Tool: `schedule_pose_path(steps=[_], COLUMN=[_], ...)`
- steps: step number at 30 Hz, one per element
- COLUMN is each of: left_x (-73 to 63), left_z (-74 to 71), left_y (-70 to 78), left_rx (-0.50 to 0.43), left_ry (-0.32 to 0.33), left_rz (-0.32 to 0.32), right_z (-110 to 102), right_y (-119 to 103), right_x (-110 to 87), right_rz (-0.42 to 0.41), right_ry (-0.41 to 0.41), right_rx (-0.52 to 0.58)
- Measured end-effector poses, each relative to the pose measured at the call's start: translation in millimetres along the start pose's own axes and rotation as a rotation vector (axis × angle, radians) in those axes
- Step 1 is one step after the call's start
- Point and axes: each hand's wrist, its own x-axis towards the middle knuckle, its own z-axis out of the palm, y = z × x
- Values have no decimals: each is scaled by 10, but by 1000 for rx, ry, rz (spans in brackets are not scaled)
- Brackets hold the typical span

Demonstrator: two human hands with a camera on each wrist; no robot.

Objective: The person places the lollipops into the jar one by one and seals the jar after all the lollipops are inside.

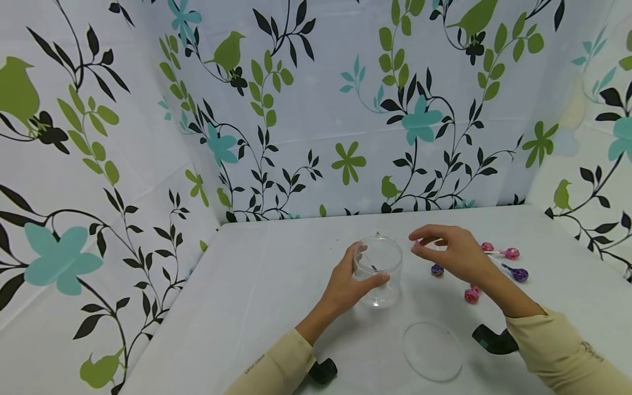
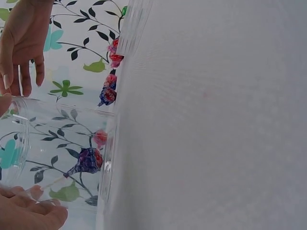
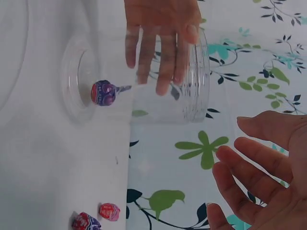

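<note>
My left hand [image 1: 349, 280] grips a clear jar [image 1: 390, 285] around its side, thumb in front and fingers behind. In the right wrist view, a purple-wrapped lollipop [image 3: 104, 93] lies low inside the jar, its stick toward the mouth. My right hand [image 1: 451, 252] hovers just right of the jar's rim. Its fingers are spread and loosely bent with nothing between them in the right wrist view. Under and around it on the table lie a purple lollipop [image 1: 437, 270], a red-pink one [image 1: 471, 295] and several more.
A clear round lid [image 1: 419, 371] lies on the white table [image 1: 247, 307], nearer than the jar. Beyond my right hand are a pink lollipop [image 1: 511, 253] and a dark purple one [image 1: 518, 274]. Patterned cloth [image 1: 316, 109] with leaves and birds hangs behind the table and along both sides.
</note>
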Motion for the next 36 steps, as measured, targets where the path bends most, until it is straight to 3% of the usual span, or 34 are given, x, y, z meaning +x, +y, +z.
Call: schedule_pose_path(steps=[9,17,27,36], left_x=[2,-3,-7,3], left_z=[-30,-70,-60,-55], left_y=[-17,4,-10,-27], left_rx=[-3,-20,-31,-15], left_ry=[-15,-16,-9,-3], left_rz=[-6,6,0,-2], right_z=[-222,-359,-481,-595], right_y=[209,374,569,795], right_x=[-95,-183,-287,-354], right_rz=[15,111,91,151], right_ry=[50,29,59,53], right_rx=[-53,-60,-99,-136])
